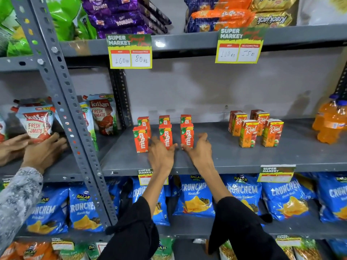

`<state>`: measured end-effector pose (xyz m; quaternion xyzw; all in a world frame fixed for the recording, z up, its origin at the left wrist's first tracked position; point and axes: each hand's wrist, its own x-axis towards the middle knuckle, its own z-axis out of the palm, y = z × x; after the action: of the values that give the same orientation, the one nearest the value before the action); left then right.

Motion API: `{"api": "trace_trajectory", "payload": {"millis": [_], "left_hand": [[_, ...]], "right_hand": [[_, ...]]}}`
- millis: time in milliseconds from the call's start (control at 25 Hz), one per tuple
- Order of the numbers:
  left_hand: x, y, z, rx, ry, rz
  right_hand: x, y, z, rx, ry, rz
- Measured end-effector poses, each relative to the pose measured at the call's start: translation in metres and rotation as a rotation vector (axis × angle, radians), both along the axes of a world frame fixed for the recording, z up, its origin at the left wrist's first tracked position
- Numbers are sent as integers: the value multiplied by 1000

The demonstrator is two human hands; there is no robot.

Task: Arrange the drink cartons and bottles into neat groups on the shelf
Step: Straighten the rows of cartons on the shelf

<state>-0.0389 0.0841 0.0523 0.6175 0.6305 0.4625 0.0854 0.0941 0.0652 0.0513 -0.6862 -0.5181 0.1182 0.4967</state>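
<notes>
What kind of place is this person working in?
Most likely a small supermarket aisle. Grey metal shelving carries yellow "Super Market" price tags, rows of small orange Maaza juice cartons, and blue Crunchem snack bags below.

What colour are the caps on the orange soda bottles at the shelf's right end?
Blue caps, seen in the head view.

Bright, even light from overhead; a glare spot shines on the upper shelf edge [160, 44]. My hands throw faint shadows on the back wall [206, 87]. Wide lens bends the edges, corners go soft.
</notes>
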Motion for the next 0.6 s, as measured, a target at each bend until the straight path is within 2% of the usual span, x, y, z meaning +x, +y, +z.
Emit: {"api": "trace_trajectory", "payload": {"millis": [160, 360, 480, 600], "left_hand": [[32, -38, 12, 153, 147, 101], [126, -77, 19, 318, 110, -21], [195, -92, 14, 248, -21, -191], [252, -97, 13, 105, -194, -238]], "right_hand": [[40, -36, -3, 163, -51, -13], [128, -68, 4, 312, -26, -46], [197, -82, 10, 330, -19, -80], [259, -87, 13, 317, -57, -153]]}}
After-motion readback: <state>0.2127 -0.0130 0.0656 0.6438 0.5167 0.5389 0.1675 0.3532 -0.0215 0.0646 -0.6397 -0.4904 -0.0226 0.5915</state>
